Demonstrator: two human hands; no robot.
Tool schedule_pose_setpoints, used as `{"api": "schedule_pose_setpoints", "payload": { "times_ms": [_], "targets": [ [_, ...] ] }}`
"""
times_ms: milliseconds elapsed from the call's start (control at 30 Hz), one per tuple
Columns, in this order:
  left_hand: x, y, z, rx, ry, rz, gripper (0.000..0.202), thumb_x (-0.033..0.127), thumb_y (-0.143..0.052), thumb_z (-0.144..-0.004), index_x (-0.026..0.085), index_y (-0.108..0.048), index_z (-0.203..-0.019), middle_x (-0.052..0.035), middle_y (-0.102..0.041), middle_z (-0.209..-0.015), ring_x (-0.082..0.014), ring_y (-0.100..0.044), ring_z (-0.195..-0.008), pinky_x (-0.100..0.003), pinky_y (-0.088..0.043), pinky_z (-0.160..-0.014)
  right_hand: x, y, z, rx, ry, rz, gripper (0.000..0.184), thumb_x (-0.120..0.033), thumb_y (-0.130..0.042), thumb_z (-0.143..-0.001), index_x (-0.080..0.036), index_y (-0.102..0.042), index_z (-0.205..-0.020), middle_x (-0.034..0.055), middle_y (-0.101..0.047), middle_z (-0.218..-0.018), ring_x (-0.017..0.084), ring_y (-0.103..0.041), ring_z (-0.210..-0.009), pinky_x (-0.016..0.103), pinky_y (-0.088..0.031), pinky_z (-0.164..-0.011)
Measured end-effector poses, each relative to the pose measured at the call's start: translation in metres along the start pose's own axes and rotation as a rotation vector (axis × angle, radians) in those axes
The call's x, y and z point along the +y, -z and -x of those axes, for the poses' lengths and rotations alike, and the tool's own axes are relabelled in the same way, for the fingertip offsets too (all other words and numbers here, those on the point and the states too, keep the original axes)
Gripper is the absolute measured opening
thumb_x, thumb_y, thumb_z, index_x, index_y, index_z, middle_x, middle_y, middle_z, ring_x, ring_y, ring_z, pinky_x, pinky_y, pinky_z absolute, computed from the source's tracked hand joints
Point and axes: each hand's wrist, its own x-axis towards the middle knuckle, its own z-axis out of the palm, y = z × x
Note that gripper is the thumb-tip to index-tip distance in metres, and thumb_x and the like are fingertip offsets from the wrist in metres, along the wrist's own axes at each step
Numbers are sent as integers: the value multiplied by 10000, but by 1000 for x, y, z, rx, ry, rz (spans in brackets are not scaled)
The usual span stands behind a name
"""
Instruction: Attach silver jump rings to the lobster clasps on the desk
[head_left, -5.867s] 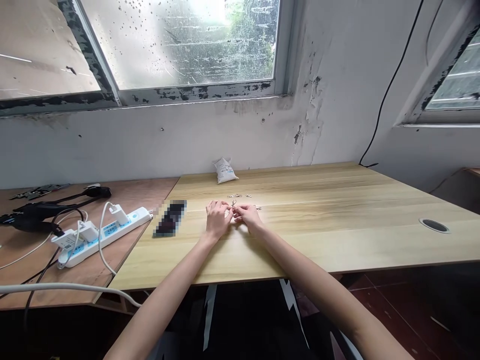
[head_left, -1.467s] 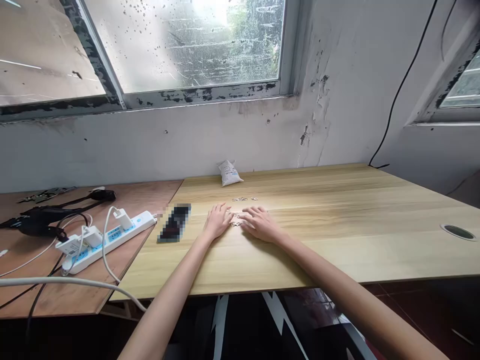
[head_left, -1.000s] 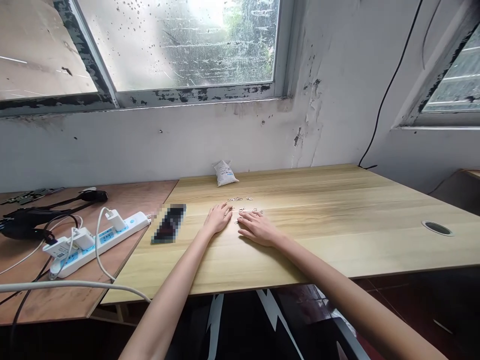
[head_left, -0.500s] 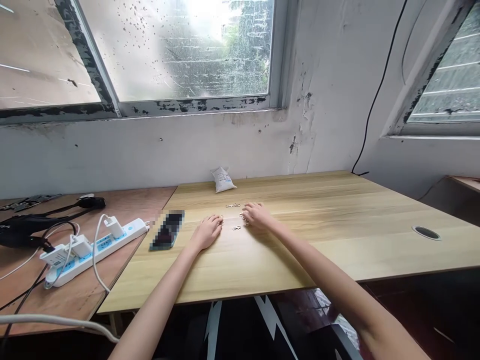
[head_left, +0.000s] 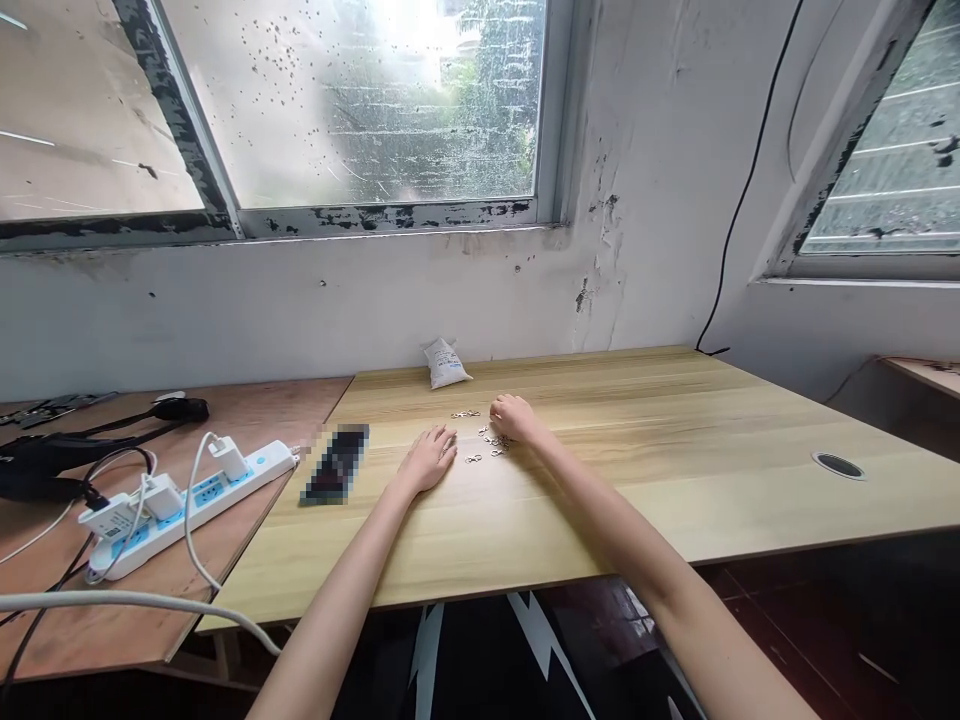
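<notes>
My left hand [head_left: 430, 458] lies palm down on the light wooden table, its fingers stretched out and a little apart. To its right are several small metal clasps with rings [head_left: 495, 439], loosely grouped. My right hand [head_left: 513, 416] is at the far right side of this group with its fingers curled down; what they pinch, if anything, is hidden. One single clasp [head_left: 473, 458] lies apart, nearer to me, and a short row of clasps [head_left: 465, 413] lies farther back between the hands.
A white plastic packet [head_left: 446, 365] stands near the wall. Left of my hands lies a blurred-out phone [head_left: 335, 465]. A white power strip [head_left: 202, 503] with chargers, cables and a black bag [head_left: 45, 455] occupies the browner table. A round cable hole [head_left: 838, 465] is at the right.
My left hand has slid slightly right, and the small metal pieces by its fingertips no longer show. My right hand has shifted a little, with more clasps now visible below it.
</notes>
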Motion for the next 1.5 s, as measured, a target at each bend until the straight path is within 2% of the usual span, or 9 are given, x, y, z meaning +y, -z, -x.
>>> {"api": "schedule_pose_setpoints", "payload": {
  "times_ms": [133,233,467,700,1000,1167,1333,1400,1500],
  "targets": [
    [5,1,-8,30,-79,61,299,280,-408,-949,220,-632,-1138,-73,-626,-1273,-201,-566,-1203,-341,-447,-1013,2,12,19,61,-45,-285,284,-333,-561,-943,-163,-592,-1168,85,-610,-1179,196,-616,-1006,405,-529,-866],
    [16,9,-4,123,-104,86,273,292,-470,-930,222,-607,-1155,-67,-656,-1200,-214,-591,-1135,-361,-448,-976,-9,11,32,78,-75,-558,189,-288,-552,-927,-131,-649,-970,80,-698,-979,163,-648,-895,333,-531,-823],
    [57,14,10,357,-67,75,164,350,-582,-894,223,-635,-982,-56,-675,-985,-237,-590,-982,-383,-396,-901,-62,-27,47,99,-190,-1194,332,-437,-611,-807,-113,-673,-775,126,-737,-821,146,-660,-660,258,-524,-612],
    [58,11,12,417,-1,96,98,258,-566,-896,206,-615,-829,-35,-675,-856,-221,-595,-868,-366,-397,-848,-81,-48,49,147,-255,-1524,408,-522,-723,-662,-120,-709,-727,106,-725,-764,148,-639,-635,296,-539,-649],
    [53,9,12,458,78,197,95,278,-589,-868,206,-616,-812,-36,-687,-863,-222,-615,-870,-356,-438,-837,-80,-43,58,132,-207,-1522,370,-414,-732,-669,-132,-754,-908,108,-744,-893,147,-658,-687,302,-539,-663],
    [48,11,11,487,112,234,82,261,-582,-851,204,-609,-800,-49,-666,-852,-236,-601,-876,-362,-457,-795,-83,-44,59,125,-140,-1407,353,-364,-694,-713,-155,-738,-994,98,-732,-963,157,-656,-756,271,-536,-605],
    [43,14,11,469,58,274,68,241,-578,-847,210,-614,-798,-52,-645,-917,-232,-580,-970,-370,-464,-865,-80,-45,58,159,-85,-1214,378,-370,-601,-821,-170,-661,-1137,111,-694,-1019,167,-637,-799,257,-521,-565],
    [42,14,11,446,27,287,71,250,-575,-855,213,-621,-816,-56,-641,-977,-228,-567,-1018,-371,-460,-898,-79,-43,59,160,-29,-1112,321,-366,-572,-857,-186,-669,-1104,97,-683,-1048,167,-629,-836,271,-524,-627],
    [40,14,11,420,-1,288,86,265,-564,-870,215,-626,-837,-65,-629,-1049,-228,-545,-1069,-378,-446,-934,-75,-38,60,161,62,-932,214,-327,-540,-894,-189,-701,-863,54,-693,-936,172,-609,-867,308,-498,-765]
  ]
}}
